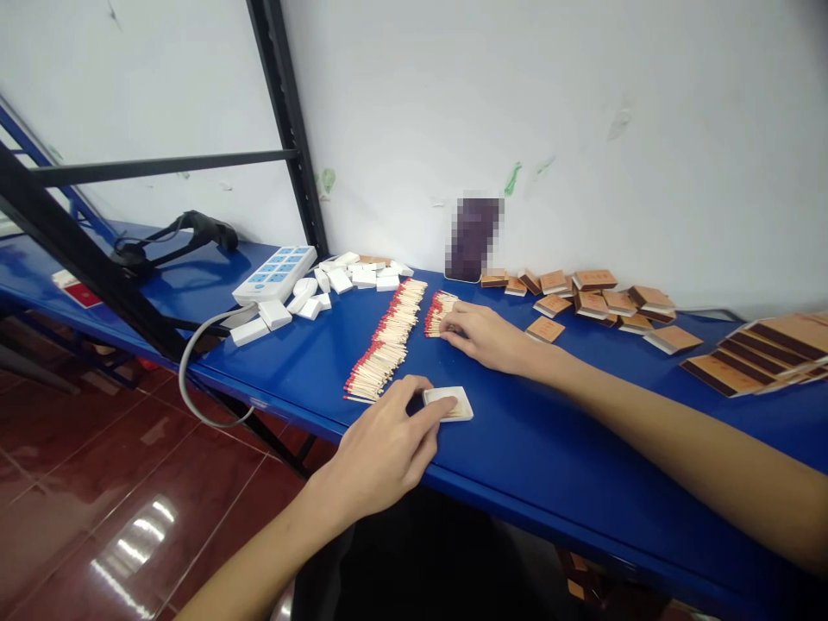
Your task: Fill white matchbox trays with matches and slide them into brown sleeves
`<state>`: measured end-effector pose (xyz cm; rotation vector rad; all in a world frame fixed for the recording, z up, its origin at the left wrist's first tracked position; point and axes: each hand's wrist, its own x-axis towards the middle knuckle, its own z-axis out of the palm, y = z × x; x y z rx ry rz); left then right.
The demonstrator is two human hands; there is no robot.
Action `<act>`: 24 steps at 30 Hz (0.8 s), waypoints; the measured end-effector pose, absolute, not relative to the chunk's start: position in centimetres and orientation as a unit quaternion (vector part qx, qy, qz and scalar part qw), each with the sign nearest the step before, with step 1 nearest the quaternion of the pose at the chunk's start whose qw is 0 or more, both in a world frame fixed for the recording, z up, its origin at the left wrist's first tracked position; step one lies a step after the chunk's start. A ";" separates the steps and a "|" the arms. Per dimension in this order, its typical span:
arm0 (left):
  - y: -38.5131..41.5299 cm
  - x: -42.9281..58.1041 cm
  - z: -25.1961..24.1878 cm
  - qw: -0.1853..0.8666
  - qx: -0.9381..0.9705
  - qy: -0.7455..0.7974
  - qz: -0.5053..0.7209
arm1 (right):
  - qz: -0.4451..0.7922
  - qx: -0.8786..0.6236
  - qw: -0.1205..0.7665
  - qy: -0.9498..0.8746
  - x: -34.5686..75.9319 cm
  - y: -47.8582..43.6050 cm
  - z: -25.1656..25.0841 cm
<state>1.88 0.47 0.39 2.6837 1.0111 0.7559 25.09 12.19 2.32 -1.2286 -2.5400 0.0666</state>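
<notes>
Near the front edge of the blue table lies a small white tray [463, 405] with a few matchsticks inside. My left hand [396, 433] grips this tray, its fingers at the tray's left end and over its inside. Farther back, my right hand [482, 335] has its fingertips pinched together at the lower part of a small pile of red-tipped matches [441, 304]; whether a match is between them is too small to tell. A long slanting row of matches [386, 341] lies to the left of that pile.
White trays [362, 274] lie beside a power strip [275, 274] at the back left. Orange-brown matchboxes [591, 304] are scattered at the back right, larger ones [769, 349] stacked at far right. A phone [475, 240] leans on the wall. A black rack post [291, 129] stands left.
</notes>
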 end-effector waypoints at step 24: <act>0.9 1.9 0.5 0.164 0.865 0.347 0.322 | -0.004 -0.428 0.066 -0.901 25.2 9.0 4.1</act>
